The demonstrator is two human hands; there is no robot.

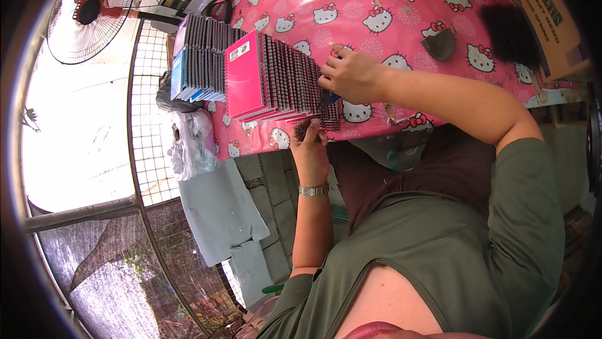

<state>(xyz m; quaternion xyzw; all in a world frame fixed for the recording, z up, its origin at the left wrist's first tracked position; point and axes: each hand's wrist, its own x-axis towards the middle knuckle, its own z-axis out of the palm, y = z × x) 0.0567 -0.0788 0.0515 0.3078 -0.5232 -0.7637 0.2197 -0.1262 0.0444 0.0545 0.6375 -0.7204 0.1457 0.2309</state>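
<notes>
A row of pink-covered spiral notebooks stands packed together on the table, dark coils facing up and right. My left hand, with a metal watch on its wrist, is at the row's near right end. Its thumb points up and its fingers curl by a small dark piece whose kind I cannot make out. My right hand reaches in from the right to the same end of the row. Its fingers are bent and closed, with a dark edge and a bit of blue below them. What they grip is hidden.
Beside the pink row stand stacks of blue and dark spiral notebooks. The table has a pink patterned cover. A dark green rounded piece, a black fuzzy bundle and a cardboard box lie right. Plastic bags hang left.
</notes>
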